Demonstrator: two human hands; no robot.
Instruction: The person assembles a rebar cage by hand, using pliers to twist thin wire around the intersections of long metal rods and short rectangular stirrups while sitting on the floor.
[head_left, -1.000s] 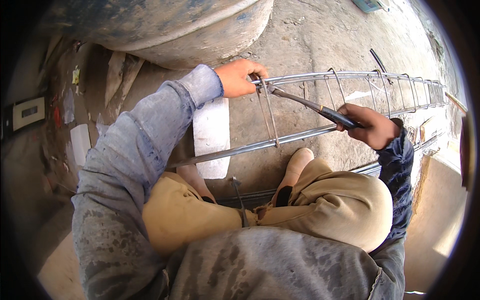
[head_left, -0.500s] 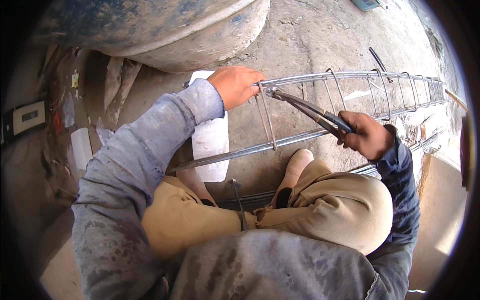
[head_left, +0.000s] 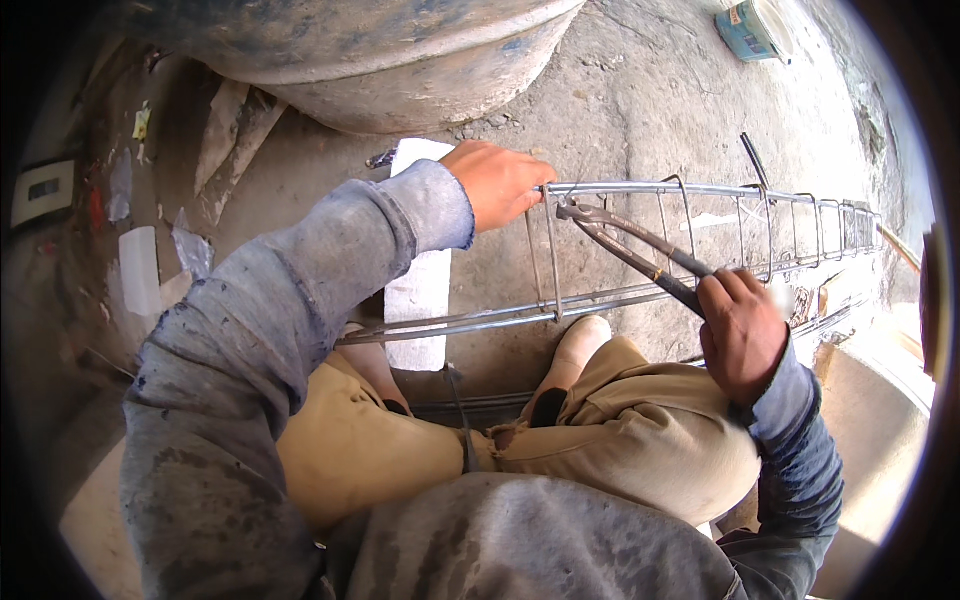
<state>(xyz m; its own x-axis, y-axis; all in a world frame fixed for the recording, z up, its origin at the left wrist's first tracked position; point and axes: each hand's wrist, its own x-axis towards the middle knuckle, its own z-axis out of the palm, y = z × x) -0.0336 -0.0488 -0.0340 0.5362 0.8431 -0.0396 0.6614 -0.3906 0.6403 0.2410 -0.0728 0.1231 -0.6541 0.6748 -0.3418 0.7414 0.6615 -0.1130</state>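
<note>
A long steel rebar cage [head_left: 640,292] with thin square stirrups stretches across in front of my knees and off to the right. My left hand [head_left: 497,185] is closed around the far bar's left end, right beside the first stirrup [head_left: 553,255]. In my right hand [head_left: 742,335] are the long handles of a pair of end-cutting pincers [head_left: 640,250]. Their jaws point left and sit just below the far bar, close to my left hand. The handles are somewhat spread. Whether the jaws grip any wire is too small to tell.
A big stained drum [head_left: 400,75] stands at the far left. Beneath the cage lies a white slab [head_left: 420,290] near my left foot. A blue bucket [head_left: 748,32] lies at the far right. Scraps and a plastic bag [head_left: 192,245] litter the left floor.
My right hand has come nearer to me, drawing the pincers' jaws down and away from the bar's corner. Their handles are wider apart. My left hand keeps its hold on the bar.
</note>
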